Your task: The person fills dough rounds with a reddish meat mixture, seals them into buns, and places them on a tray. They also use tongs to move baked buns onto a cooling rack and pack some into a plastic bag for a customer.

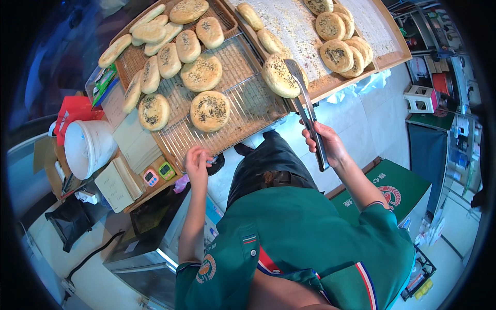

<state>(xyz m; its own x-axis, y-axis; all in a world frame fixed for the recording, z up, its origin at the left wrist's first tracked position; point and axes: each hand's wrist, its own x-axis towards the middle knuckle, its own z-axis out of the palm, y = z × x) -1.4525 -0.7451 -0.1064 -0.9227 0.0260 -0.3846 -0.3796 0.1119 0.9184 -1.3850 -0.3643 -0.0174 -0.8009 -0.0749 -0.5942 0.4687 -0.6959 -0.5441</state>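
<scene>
My right hand [326,145] is closed on metal tongs [310,116] with a dark handle, their tips gripping a round seeded bread [279,72] at the inner edge of the right tray [390,39]. My left hand [199,161] has curled fingers at the front edge of a wire rack [235,129], by a small bluish item too small to identify. On the rack are round seeded breads [210,111]; oblong breads [187,45] sit along its back and in a wicker tray [129,61]. More round breads [336,56] rest in overlapping rows on the right tray.
At left stand a white bucket [85,144], a red bag [72,108], paper pads [116,186] and two small timers [166,170]. A green box [382,191] is at lower right, beside the tiled floor [356,124]. Crowded shelving [442,82] lines the far right.
</scene>
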